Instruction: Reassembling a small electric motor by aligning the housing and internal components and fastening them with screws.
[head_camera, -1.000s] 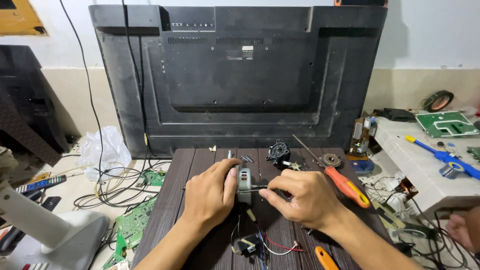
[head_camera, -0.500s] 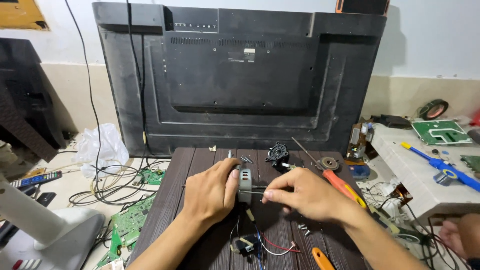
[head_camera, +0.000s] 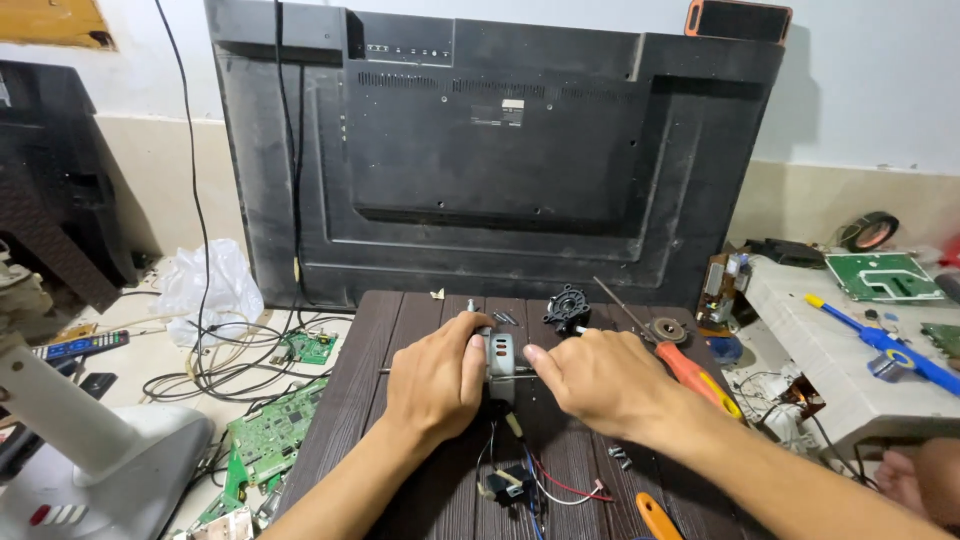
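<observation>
Between the left hand (head_camera: 435, 375) and right hand (head_camera: 590, 380) sits a small motor (head_camera: 500, 358), gripped from both sides; its wires (head_camera: 545, 485) hang loose, black cover (head_camera: 567, 308) lies beyond, unfitted.

White wall (head_camera: 860, 90), dark slatted table (head_camera: 390, 330), cluttered floor (head_camera: 160, 350).

A large flat-panel television (head_camera: 500, 160) stands upright against the wall, rear cover facing forward, at the far edge of the dark slatted tabletop (head_camera: 340, 400). A black round plastic part (head_camera: 567, 308) lies on the tabletop near the panel. An orange-handled screwdriver (head_camera: 690, 368) lies diagonally to the right. Green circuit boards (head_camera: 268, 435) and tangled black cables (head_camera: 215, 350) lie on the floor at left, beside a white plastic bag (head_camera: 205, 285). A blue tool (head_camera: 880, 342) rests on the white side bench (head_camera: 820, 350).
</observation>
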